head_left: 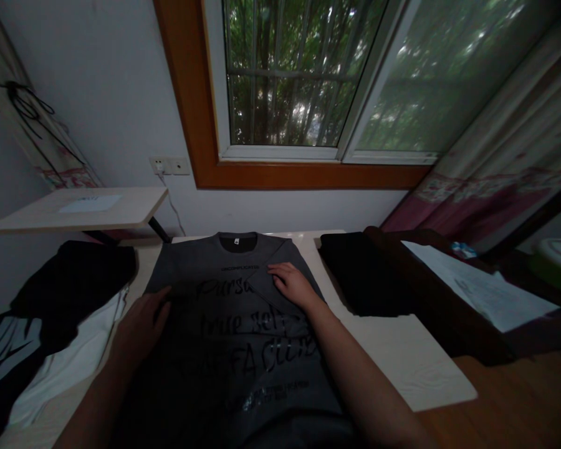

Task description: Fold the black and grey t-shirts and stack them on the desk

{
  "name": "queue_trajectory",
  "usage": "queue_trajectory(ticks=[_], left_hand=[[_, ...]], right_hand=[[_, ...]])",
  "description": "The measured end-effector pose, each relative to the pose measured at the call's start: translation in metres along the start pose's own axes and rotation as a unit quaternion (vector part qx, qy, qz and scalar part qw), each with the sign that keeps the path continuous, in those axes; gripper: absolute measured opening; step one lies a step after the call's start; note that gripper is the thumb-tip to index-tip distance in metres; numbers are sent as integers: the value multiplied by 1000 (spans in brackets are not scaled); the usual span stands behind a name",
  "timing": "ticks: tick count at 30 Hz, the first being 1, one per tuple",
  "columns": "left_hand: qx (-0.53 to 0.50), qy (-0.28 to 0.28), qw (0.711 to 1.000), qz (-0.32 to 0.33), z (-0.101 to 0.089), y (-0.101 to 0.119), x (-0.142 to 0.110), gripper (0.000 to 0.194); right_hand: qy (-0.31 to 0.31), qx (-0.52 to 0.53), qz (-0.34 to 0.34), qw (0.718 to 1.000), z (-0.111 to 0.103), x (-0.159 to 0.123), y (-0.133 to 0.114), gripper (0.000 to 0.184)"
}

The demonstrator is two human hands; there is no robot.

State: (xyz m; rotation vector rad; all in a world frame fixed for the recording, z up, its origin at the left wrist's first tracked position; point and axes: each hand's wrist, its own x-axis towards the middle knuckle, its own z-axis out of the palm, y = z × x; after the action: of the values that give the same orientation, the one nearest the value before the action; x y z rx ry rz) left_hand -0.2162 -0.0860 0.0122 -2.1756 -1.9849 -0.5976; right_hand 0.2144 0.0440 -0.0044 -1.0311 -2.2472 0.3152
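Observation:
A dark grey T-shirt (234, 312) with black lettering lies front up on the pale table, its neckline towards the window. The sleeve on the right is folded inward over the chest. My right hand (290, 284) rests on that folded sleeve, fingers stretched out and pointing left. At the shirt's left edge, my left hand (144, 321) lies on the fabric below the shoulder, its fingers extended in shadow. The left sleeve is not visible beyond that edge. Both palms face down.
Black and white clothes (75, 293) are heaped on the left, beside a raised shelf (84, 206) with a paper on it. A folded black garment (362, 274) lies on the table (416, 368) at right. Further right, a white sheet (477, 287) rests on a dark surface.

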Motion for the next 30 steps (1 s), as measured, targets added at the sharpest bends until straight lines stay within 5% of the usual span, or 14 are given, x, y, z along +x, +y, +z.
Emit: queue_trajectory(ticks=[6, 12, 19, 30], left_hand=[[61, 21, 998, -25, 2, -10, 3, 52], [111, 65, 985, -119, 4, -12, -2, 56], [36, 48, 997, -57, 16, -30, 2, 49], [73, 51, 995, -45, 0, -14, 34, 35]], right_hand=[[-1, 0, 0, 1000, 0, 0, 0, 36], [-6, -4, 6, 1000, -2, 1, -3, 36], [-3, -1, 3, 1000, 0, 0, 0, 36], [-5, -1, 12, 1000, -2, 1, -3, 34]])
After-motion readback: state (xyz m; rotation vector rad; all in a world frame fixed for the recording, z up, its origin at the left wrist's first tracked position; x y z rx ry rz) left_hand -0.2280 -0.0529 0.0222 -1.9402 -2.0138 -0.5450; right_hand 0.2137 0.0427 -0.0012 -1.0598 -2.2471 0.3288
